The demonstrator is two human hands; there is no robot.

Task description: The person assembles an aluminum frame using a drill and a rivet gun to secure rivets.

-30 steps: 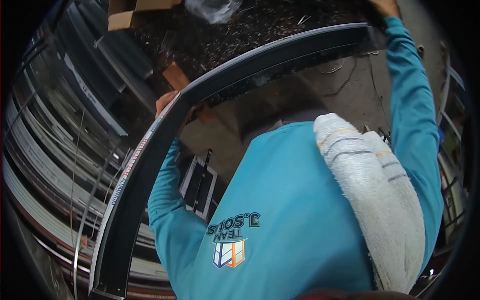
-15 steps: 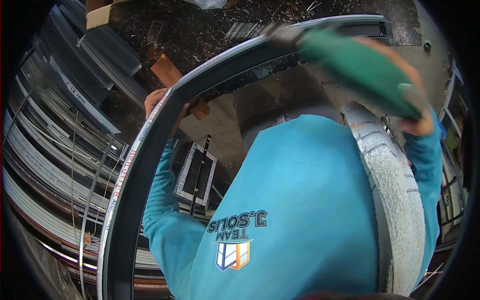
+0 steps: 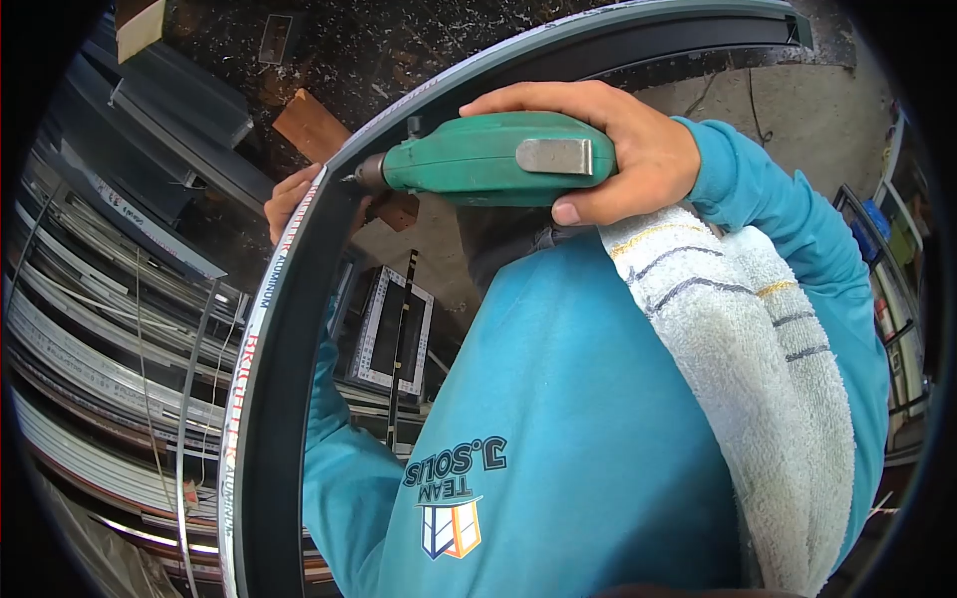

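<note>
My right hand is wrapped round the rear of a green power drill, which lies level across my front. The drill's chuck end meets the inner side of a dark aluminium frame at its corner. White printed film runs along the frame's outer edge. My left hand grips that corner from outside, fingers curled over the edge, with part of the hand hidden behind the profile. Just below the corner, a wooden block shows on the inner side.
Long aluminium profiles are stacked on the left. A brown wood piece lies beyond the corner on a dark surface strewn with shavings. A towel hangs over my shoulder. A white-edged panel stands below, behind the frame.
My right hand has swung the drill from the upper right leftward and down to the frame's corner. The left hand stays at the corner; the view has shifted slightly.
</note>
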